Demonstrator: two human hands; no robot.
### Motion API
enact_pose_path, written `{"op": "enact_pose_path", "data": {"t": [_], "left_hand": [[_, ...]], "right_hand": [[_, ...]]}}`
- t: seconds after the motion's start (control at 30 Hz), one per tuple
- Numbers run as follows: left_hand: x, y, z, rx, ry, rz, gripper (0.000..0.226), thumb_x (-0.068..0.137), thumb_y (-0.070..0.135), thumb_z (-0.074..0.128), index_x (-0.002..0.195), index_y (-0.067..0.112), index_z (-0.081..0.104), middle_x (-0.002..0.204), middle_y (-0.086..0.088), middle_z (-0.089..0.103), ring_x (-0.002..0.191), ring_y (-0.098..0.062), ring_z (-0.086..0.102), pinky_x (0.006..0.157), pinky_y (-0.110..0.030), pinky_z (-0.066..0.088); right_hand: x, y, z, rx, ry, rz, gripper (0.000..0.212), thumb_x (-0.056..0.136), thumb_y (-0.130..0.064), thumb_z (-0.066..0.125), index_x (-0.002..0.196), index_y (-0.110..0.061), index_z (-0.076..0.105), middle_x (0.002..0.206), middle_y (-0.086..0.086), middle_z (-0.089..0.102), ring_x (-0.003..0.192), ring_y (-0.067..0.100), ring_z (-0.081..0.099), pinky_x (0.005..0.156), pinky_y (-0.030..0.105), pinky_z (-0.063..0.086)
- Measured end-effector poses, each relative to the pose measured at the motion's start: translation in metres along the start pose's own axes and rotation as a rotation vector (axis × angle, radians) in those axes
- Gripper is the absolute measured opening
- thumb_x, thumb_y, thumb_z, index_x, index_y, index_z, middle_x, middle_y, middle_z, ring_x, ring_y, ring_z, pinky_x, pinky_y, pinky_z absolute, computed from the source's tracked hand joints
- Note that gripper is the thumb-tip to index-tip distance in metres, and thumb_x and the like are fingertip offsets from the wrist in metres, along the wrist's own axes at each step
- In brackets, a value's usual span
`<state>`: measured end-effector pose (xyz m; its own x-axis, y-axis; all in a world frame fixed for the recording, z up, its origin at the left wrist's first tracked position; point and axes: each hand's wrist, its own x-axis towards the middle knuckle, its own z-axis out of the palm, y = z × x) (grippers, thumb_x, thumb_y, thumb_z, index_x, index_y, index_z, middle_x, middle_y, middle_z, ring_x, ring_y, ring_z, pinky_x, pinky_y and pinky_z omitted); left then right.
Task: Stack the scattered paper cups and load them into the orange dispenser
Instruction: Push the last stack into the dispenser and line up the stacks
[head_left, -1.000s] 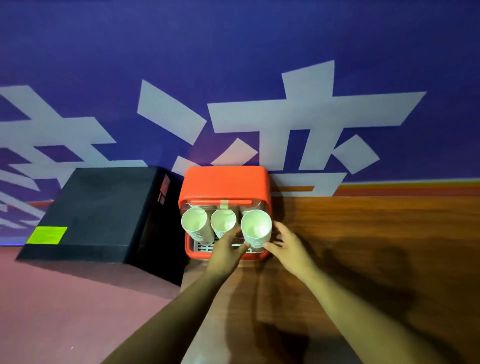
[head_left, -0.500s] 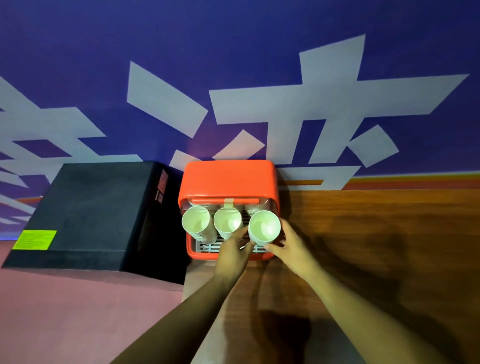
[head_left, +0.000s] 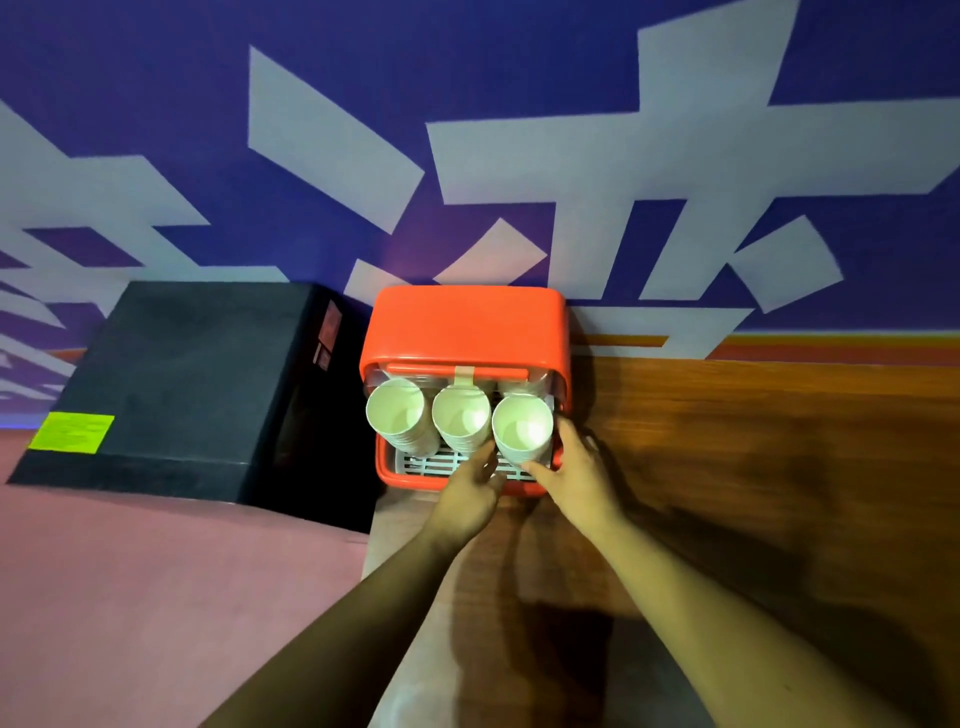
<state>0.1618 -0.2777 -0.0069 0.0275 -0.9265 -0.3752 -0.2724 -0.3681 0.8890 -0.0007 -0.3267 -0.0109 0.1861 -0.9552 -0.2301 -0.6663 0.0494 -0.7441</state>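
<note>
Three cup stacks (head_left: 461, 418) in orange dispenser (head_left: 467, 322) — rightmost stack (head_left: 522, 428) between hands, axis near upright; right hand (head_left: 576, 473) wraps it, left hand (head_left: 470, 493) touches its left side — grip unclear.

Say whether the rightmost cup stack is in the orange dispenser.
In: the rightmost cup stack sits within the orange dispenser, over its white grid, beside two other stacks.
</note>
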Motion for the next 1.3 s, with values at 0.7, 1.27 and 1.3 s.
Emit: {"op": "enact_pose_path", "data": {"t": [0.7,1.27,1.3], "left_hand": [[-0.01,0.013,-0.056,0.782,0.422,0.37,0.007,0.092,0.009,0.068,0.091,0.004,0.072,0.107,-0.013,0.053,0.077,-0.027,0.064,0.063,-0.031,0.053],[-0.025,0.016,-0.101,0.85,0.647,0.463,0.051,0.086,0.034,0.074,0.12,0.001,0.056,0.115,-0.017,0.052,0.102,-0.033,0.051,0.087,-0.044,0.048],[-0.024,0.013,-0.107,0.8,0.66,0.386,0.065,0.081,0.036,0.08,0.127,0.0,0.052,0.125,-0.019,0.049,0.112,-0.035,0.049,0.096,-0.044,0.046]], "right_hand": [[0.008,0.006,0.035,-0.06,0.143,0.082,0.078,0.073,-0.041,0.08,0.14,-0.023,0.044,0.122,0.011,0.064,0.115,0.03,0.053,0.091,0.043,0.052],[-0.017,-0.029,-0.016,-0.18,0.336,-0.164,0.036,0.083,-0.032,0.07,0.111,-0.011,0.062,0.11,0.003,0.055,0.106,0.02,0.052,0.087,0.035,0.049],[-0.016,-0.035,-0.022,-0.201,0.411,-0.234,0.036,0.083,-0.031,0.069,0.112,-0.01,0.061,0.111,0.003,0.054,0.106,0.02,0.051,0.087,0.036,0.05]]}}
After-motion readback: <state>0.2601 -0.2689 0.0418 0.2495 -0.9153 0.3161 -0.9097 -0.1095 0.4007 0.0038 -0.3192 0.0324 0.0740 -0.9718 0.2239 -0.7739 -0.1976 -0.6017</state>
